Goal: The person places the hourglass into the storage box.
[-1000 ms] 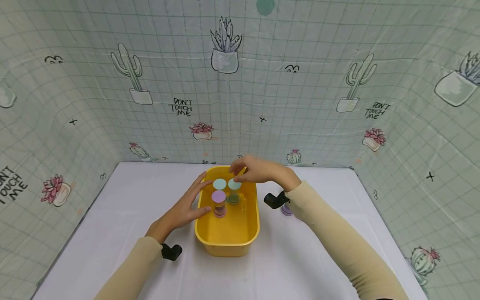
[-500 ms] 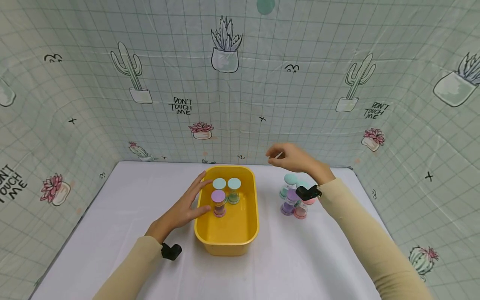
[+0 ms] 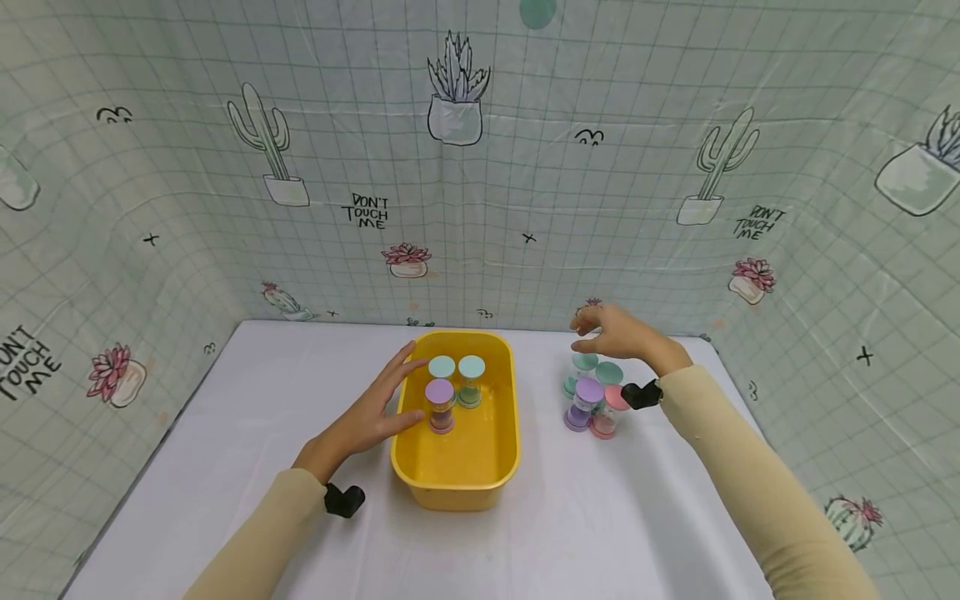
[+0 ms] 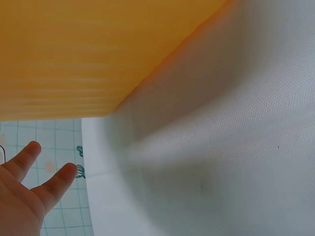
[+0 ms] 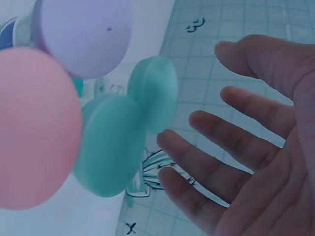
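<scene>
My left hand (image 3: 367, 422) rests at the left rim of a yellow plastic bin (image 3: 457, 467), fingers spread and thumb over the edge. Inside the bin stand a purple-capped sand timer (image 3: 440, 404) and two with light-blue caps, one of them a blue-capped sand timer (image 3: 471, 379). My right hand (image 3: 622, 336) hovers, fingers apart and holding nothing, just behind a cluster of sand timers on the table. That cluster has a purple timer (image 3: 585, 404), a pink timer (image 3: 611, 408) and two teal-capped ones, including a teal timer (image 5: 110, 145) near my fingertips in the right wrist view.
A white cloth covers the table (image 3: 300, 375). Behind and at both sides hangs a printed curtain (image 3: 480, 192) with cactus drawings. The bin's side wall (image 4: 74, 54) fills the upper left of the left wrist view.
My right hand has moved from above the bin's blue-capped timers rightward to the cluster, with its fingers spreading. My left hand has stayed at the bin's rim.
</scene>
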`<state>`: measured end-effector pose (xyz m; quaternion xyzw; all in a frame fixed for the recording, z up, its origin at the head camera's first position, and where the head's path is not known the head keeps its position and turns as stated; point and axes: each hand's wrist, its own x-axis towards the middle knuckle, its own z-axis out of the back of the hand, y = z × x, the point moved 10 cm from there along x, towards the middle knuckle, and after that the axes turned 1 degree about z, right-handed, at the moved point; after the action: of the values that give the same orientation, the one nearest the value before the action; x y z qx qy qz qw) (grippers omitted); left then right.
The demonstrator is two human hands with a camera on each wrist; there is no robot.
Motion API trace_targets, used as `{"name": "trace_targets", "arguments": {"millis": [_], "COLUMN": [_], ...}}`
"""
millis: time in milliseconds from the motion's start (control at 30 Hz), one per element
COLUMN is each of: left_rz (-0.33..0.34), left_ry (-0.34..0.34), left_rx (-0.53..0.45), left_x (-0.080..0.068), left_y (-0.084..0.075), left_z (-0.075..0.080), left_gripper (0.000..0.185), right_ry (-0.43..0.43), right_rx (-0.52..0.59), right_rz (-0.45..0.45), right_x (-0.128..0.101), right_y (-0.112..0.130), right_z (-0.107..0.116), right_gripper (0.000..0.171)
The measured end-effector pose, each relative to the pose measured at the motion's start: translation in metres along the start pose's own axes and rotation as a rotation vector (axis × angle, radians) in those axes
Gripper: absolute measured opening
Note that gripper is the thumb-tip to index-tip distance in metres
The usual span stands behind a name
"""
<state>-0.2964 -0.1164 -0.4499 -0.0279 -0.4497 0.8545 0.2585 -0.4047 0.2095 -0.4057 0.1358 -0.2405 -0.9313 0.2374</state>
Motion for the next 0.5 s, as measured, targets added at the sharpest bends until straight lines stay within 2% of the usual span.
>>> {"name": "trace_targets", "arguments": {"millis": [200, 500], "left_rz": [-0.001, 0.015], "left_ry": [0.002, -0.001], "left_rx": [0.000, 0.028], "left_x": [0.000, 0.000], "left_y": [-0.001, 0.001], "left_z": [0.001, 0.000], "left_gripper": [0.072, 0.073], "right_ry": [0.088, 0.138], "right_rx": [0.007, 0.032], "right_rz": [-0.068, -0.095], "right_x": [-0.002, -0.002], "right_y": [-0.016, -0.027], "right_z": [-0.016, -0.031], "right_gripper": [0.055, 0.057]}}
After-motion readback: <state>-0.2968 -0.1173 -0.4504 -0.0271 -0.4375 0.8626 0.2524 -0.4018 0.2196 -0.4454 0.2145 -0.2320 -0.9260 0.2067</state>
